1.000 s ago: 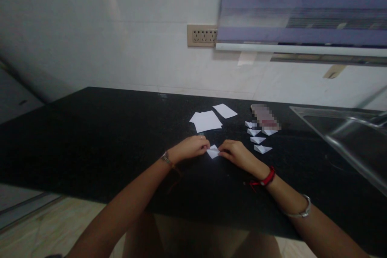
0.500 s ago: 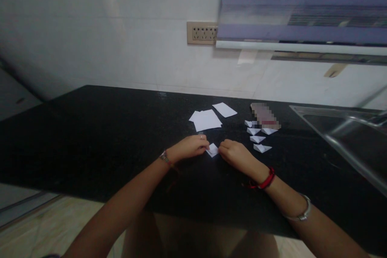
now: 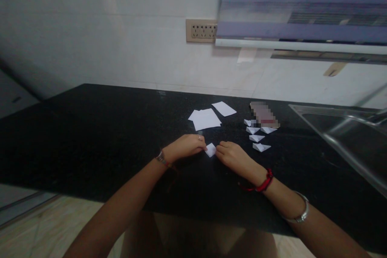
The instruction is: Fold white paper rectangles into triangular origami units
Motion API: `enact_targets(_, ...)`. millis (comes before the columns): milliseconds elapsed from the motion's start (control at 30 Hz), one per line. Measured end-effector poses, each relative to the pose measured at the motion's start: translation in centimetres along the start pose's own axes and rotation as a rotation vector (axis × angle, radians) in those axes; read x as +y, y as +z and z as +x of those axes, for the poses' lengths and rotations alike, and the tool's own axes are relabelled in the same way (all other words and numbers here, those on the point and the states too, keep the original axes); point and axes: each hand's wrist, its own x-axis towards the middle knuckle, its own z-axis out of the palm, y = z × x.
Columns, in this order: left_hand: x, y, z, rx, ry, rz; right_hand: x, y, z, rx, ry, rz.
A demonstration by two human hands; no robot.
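Note:
A small folded piece of white paper lies on the dark countertop, its corners between my two hands. My left hand, with a ring on one finger, pinches its left corner. From the other side, the curled fingers of my right hand grip the right corner. Right of my hands sit several folded white paper pieces, pointed and partly raised. Beyond my left hand, flat white paper sheets overlap, and a single sheet rests a little apart from them.
A phone-like flat object, blurred out, lies behind the folded pieces. At the right, a metal sink is set into the counter. A socket panel is on the tiled wall, beside a purple-blue range hood.
The raised flap of the small paper now lies flatter, giving a neat diamond outline. Both hands have shifted very slightly left and keep their hold.

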Motion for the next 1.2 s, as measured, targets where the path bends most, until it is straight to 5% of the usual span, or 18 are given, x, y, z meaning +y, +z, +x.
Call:
enact_targets(467, 1.9, -0.8, -1.0, -0.095, -0.119, 0.11, 0.4, -0.7, -0.2, -0.117, 0.088, 0.138)
enact_targets(1200, 2.5, -0.4, -0.9, -0.108, -0.097, 0.223, 0.3, -0.4, -0.3, -0.057, 0.095, 0.175)
